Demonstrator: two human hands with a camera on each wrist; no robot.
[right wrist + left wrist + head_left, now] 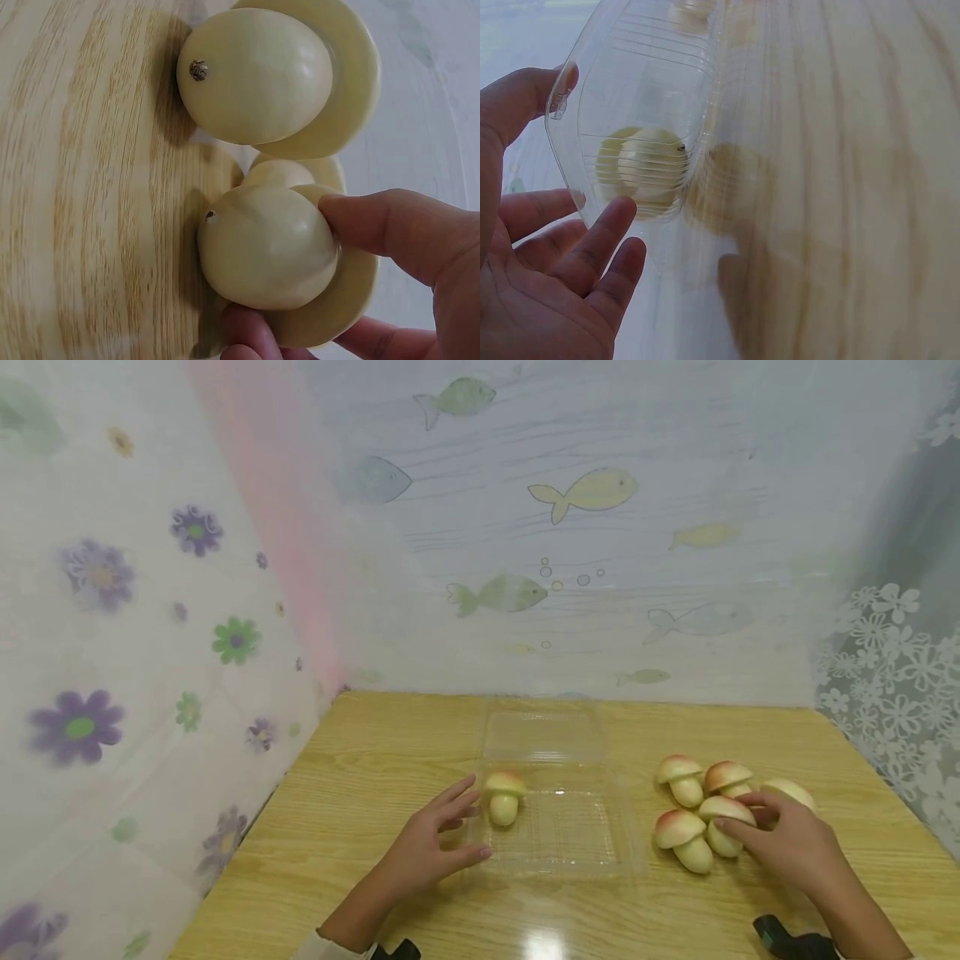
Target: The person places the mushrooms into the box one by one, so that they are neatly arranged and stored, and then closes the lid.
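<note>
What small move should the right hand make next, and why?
Probably lift the cream toy mushroom it grips; the right hand already pinches it. The clear plastic clamshell box, steadied by the left hand, holds only one mushroom.

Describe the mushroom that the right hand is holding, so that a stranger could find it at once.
On the wooden table, right of the clear plastic box, lies a cluster of toy mushrooms. The right hand pinches one mushroom in the cluster's middle. It alone has fingers round it; the others lie untouched.
</note>
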